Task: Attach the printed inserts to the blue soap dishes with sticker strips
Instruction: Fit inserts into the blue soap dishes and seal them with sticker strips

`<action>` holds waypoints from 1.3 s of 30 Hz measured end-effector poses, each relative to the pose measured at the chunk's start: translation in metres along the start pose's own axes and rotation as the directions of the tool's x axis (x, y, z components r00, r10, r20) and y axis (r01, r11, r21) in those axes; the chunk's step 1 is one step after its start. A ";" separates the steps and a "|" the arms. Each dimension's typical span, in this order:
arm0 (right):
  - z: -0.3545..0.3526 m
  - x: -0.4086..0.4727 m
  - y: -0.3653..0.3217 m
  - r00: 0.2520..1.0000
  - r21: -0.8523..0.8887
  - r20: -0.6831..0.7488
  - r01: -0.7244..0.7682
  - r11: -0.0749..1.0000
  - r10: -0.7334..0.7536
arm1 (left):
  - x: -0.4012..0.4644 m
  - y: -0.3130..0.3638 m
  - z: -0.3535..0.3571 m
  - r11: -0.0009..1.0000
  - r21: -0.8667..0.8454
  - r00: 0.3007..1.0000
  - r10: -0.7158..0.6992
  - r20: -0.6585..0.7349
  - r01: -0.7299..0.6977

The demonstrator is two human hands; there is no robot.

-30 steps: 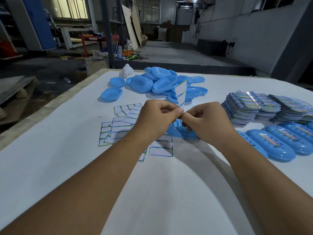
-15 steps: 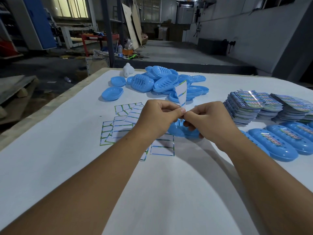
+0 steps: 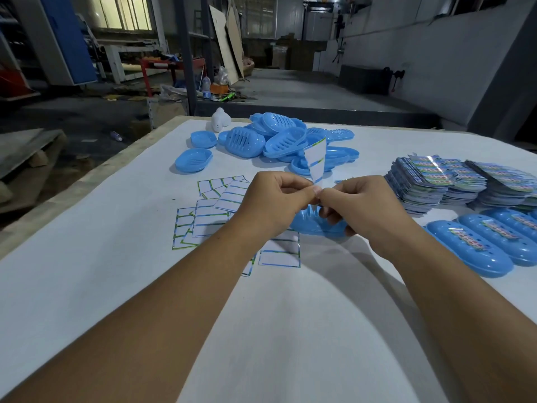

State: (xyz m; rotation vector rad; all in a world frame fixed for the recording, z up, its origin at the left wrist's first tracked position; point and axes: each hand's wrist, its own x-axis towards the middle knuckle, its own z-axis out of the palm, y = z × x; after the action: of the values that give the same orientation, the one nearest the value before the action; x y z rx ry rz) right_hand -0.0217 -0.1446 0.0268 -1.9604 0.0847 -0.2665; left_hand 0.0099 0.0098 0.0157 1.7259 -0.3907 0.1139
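The head camera showed the left hand [image 3: 279, 199] and the right hand [image 3: 360, 205] pinching together the lower corner of one sticker sheet [image 3: 316, 159], held upright above a blue soap dish [image 3: 313, 225] on the white table [image 3: 116, 271]. The strip could probably tear or curl onto itself if the fingertips [image 3: 315, 194] pulled unevenly. The printed inserts [image 3: 430, 181] lay stacked to the right.

Bare table [image 3: 276, 330] lies open near the person; sticker sheets [image 3: 203, 219], dish pile [image 3: 276, 138] and apparently insert stacks [image 3: 436, 181] crowd beyond.
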 end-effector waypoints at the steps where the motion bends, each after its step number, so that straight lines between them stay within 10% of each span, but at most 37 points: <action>1: 0.000 0.001 0.000 1.000 0.004 -0.007 -0.004 1.000 0.004 | 0.001 0.000 0.000 1.000 0.003 1.000 -0.011 -0.011 0.011; 8: -0.007 0.007 0.003 0.996 0.038 -0.086 0.042 0.998 -0.039 | 0.007 0.003 0.000 0.995 0.072 0.994 -0.060 -0.096 0.067; 17: -0.009 -0.003 -0.008 0.948 0.331 0.318 -0.126 0.935 0.015 | 0.005 0.004 -0.005 0.999 0.018 0.989 -0.040 -0.143 0.043; 39: -0.009 0.001 -0.002 0.988 0.311 0.152 -0.047 0.949 -0.001 | -0.002 0.005 -0.003 0.996 0.056 0.996 0.076 -0.042 -0.074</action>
State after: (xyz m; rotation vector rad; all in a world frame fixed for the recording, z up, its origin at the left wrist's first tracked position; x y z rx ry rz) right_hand -0.0229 -0.1519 0.0317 -1.6541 -0.0324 -0.1068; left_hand 0.0065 0.0125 0.0208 1.7597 -0.4233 0.2187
